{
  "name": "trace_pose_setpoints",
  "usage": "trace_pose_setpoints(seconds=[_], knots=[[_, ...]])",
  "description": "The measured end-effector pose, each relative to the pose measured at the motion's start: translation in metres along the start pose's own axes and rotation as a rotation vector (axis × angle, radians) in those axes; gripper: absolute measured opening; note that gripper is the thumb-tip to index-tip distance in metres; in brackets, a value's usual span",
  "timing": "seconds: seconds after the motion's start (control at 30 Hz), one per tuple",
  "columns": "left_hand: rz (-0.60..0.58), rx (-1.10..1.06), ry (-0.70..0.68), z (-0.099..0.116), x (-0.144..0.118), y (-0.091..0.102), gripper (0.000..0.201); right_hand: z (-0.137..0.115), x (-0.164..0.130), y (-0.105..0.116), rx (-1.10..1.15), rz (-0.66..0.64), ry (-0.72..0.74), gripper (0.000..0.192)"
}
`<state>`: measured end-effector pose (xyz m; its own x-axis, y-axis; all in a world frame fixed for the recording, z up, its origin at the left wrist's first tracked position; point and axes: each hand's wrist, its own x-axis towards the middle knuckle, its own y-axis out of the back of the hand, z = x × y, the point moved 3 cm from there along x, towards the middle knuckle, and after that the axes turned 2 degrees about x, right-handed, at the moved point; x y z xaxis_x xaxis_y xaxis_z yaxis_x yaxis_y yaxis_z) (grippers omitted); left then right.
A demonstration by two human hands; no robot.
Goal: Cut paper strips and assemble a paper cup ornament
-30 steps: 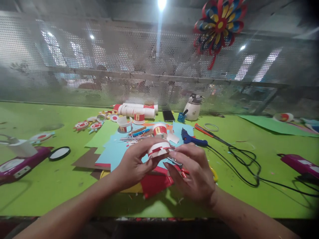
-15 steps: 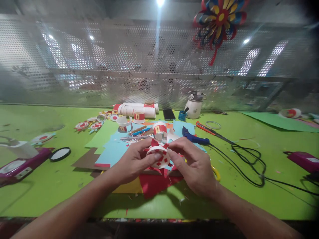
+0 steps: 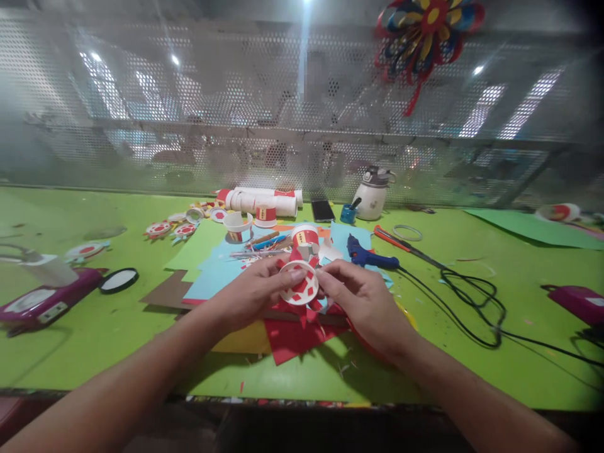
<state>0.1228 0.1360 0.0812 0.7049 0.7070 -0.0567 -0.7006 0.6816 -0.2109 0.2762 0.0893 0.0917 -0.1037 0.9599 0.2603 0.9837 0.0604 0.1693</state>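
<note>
Both my hands hold a cut-down white paper cup (image 3: 299,288) with red paper points glued around it, its open rim tilted toward me. My left hand (image 3: 255,293) grips its left side with thumb on the rim. My right hand (image 3: 363,301) pinches its right edge. The cup hovers above a pile of coloured paper sheets (image 3: 292,330) in red, yellow, blue and brown on the green table (image 3: 94,327).
Beyond my hands stand red-and-white paper cups (image 3: 304,240), a stack of cups lying down (image 3: 264,201), a blue glue gun (image 3: 370,257) with its black cable (image 3: 472,302), a phone (image 3: 323,210), a white jar (image 3: 372,195), finished paper flowers (image 3: 170,229), magenta punches (image 3: 44,299) left and right.
I have turned the cup so its open rim faces me and lifted it slightly away from me. The scissors seen under my right hand a second ago are hidden now.
</note>
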Motion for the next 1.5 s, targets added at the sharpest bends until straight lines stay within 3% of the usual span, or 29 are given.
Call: trace_pose_setpoints(seconds=[0.13,0.37,0.6,1.23,1.5], knots=[[-0.03,-0.072,0.107,-0.007,0.005,0.003,0.026,0.016,0.003,-0.003,0.262,-0.084,-0.257,0.031],[-0.079,-0.087,0.149,-0.019,0.015,0.005,0.032,0.035,0.012,-0.004,0.421,-0.123,-0.439,0.039],[-0.028,-0.041,0.236,-0.021,0.015,0.006,0.035,0.038,0.014,-0.004,0.41,-0.109,-0.441,0.041],[0.033,0.004,0.236,-0.022,0.017,0.012,0.038,0.042,0.012,-0.009,0.391,-0.144,-0.465,0.045],[0.081,0.083,0.222,-0.021,0.016,0.009,0.04,0.041,0.011,-0.01,0.436,-0.208,-0.472,0.036]])
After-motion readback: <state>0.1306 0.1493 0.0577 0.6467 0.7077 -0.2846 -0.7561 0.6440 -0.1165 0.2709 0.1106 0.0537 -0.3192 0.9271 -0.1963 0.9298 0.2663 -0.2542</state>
